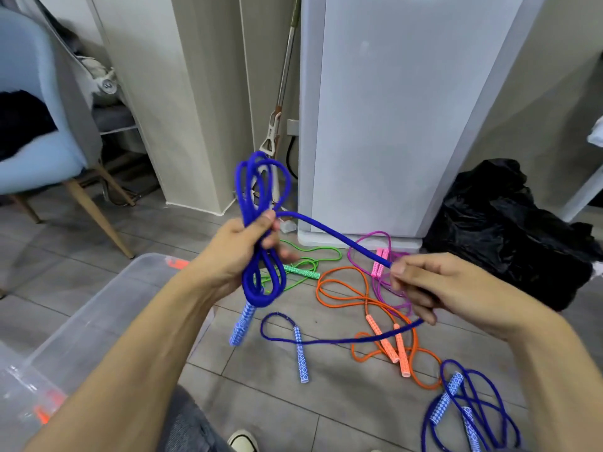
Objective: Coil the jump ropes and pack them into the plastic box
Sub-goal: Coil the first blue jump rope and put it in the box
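no readable text, mop head [270, 133] marking too blurred

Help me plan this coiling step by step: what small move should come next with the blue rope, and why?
Probably bring the right hand across to lay another loop into the left hand. The left hand grips a bundle of loops of the blue rope, while the right pinches a loose stretch whose tail and far handle lie uncoiled on the floor.

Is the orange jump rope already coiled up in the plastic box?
No, the orange jump rope lies loose on the floor, outside the plastic box.
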Available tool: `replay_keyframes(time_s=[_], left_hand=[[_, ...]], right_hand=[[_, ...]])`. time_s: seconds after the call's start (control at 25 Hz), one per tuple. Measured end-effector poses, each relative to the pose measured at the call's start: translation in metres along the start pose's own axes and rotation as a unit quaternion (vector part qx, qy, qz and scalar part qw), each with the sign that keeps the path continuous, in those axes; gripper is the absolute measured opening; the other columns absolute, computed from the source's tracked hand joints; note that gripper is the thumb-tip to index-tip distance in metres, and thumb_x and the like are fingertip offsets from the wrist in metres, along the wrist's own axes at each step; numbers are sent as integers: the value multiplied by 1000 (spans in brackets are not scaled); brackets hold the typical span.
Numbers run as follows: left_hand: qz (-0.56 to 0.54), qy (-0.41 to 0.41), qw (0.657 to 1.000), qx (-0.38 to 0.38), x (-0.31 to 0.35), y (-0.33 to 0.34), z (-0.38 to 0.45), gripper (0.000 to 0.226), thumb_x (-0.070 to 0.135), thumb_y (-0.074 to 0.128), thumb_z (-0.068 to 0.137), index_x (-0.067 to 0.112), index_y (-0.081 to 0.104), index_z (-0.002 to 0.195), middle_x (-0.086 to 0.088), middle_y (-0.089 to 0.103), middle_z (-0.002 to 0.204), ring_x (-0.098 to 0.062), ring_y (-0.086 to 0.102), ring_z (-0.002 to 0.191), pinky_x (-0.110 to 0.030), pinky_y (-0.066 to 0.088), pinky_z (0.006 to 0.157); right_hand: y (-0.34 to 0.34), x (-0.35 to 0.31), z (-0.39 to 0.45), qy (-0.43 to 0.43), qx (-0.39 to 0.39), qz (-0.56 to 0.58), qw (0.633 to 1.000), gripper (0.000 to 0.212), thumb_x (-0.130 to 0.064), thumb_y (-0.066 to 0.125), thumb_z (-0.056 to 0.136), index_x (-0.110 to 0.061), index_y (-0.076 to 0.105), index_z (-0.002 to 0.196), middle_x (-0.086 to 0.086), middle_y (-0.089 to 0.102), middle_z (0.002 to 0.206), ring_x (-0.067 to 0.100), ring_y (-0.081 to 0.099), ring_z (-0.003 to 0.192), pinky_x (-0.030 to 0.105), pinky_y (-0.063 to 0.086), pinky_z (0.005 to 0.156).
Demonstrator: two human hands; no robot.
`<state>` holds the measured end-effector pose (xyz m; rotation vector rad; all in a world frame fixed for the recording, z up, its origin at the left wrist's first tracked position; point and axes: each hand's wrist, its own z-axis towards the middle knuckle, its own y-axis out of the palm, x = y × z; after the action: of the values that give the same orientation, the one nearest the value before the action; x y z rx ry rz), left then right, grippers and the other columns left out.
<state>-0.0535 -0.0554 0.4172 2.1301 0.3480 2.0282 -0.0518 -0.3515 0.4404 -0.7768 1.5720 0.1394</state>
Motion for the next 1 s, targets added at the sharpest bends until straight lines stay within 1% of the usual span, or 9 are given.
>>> replay_keyframes(time_s=[0.12, 0.24, 0.32, 0.44, 0.56, 0.76, 0.84, 0.92, 1.0], left_hand=[[-86, 4, 992, 95, 7, -16, 10, 27, 27, 41, 105, 12, 49, 84, 4, 34, 54, -10, 32, 38, -21, 38, 39], [-28, -29, 996, 76, -7, 7, 5, 28, 29, 41, 105, 12, 46, 84, 2, 35, 56, -10, 26, 38, -19, 27, 38], [10, -50, 998, 28, -19, 32, -5, 28, 31, 42, 104, 11, 46, 84, 1, 38, 58, -11, 26, 40, -20, 27, 39], [39, -63, 997, -9, -28, 58, -19, 30, 34, 42, 104, 8, 49, 89, -2, 44, 63, -13, 28, 40, -22, 29, 41], [65, -55, 996, 14, -31, 68, -25, 33, 36, 46, 102, 9, 48, 82, -2, 40, 56, -17, 30, 42, -25, 31, 42], [126, -8, 992, 32, -39, 66, -20, 35, 27, 53, 100, 5, 49, 73, -10, 34, 46, -21, 34, 39, -30, 35, 47], [93, 0, 994, 56, -36, 60, -16, 35, 25, 52, 100, 4, 55, 72, -10, 41, 48, -21, 38, 39, -30, 36, 47], [-13, -2, 995, 103, -25, 48, -8, 32, 22, 50, 101, 6, 56, 73, -9, 53, 57, -20, 47, 42, -30, 46, 46], [-151, -9, 980, 133, -11, 24, 2, 33, 17, 45, 102, 8, 53, 71, -6, 58, 60, -22, 62, 52, -36, 58, 60]], right_hand=[[-18, 9, -7, 24, 63, -16, 998, 36, -31, 47, 100, -5, 62, 79, 8, 31, 57, 18, 35, 44, 24, 34, 44], [6, 4, 18, -37, 224, 93, 970, 35, -22, 41, 106, -10, 55, 77, 2, 23, 57, 8, 20, 41, 17, 17, 40], [37, -7, 35, -86, 252, 81, 961, 33, -18, 39, 107, -14, 54, 77, -10, 32, 50, 3, 24, 41, 16, 21, 39], [77, -8, 48, -119, 230, -31, 965, 32, -25, 41, 106, -17, 50, 76, -13, 43, 49, 4, 33, 47, 22, 31, 49], [90, -4, 49, -99, 197, -132, 966, 32, -36, 41, 104, -21, 50, 78, -9, 59, 66, 11, 49, 59, 39, 45, 61], [92, -9, 41, -91, 140, -211, 963, 31, -36, 42, 103, -32, 55, 75, -17, 60, 60, 3, 50, 55, 24, 37, 55], [88, -11, 40, -98, 99, -164, 977, 33, -33, 45, 104, -28, 59, 75, -20, 59, 55, 1, 51, 52, 19, 35, 56], [79, -10, 37, -64, 31, -48, 996, 35, -31, 46, 105, -22, 58, 73, -11, 44, 45, 5, 37, 41, 25, 30, 49], [62, -4, 28, -14, -57, 16, 998, 37, -31, 44, 105, -14, 57, 75, -5, 33, 45, 15, 31, 38, 28, 26, 45]])
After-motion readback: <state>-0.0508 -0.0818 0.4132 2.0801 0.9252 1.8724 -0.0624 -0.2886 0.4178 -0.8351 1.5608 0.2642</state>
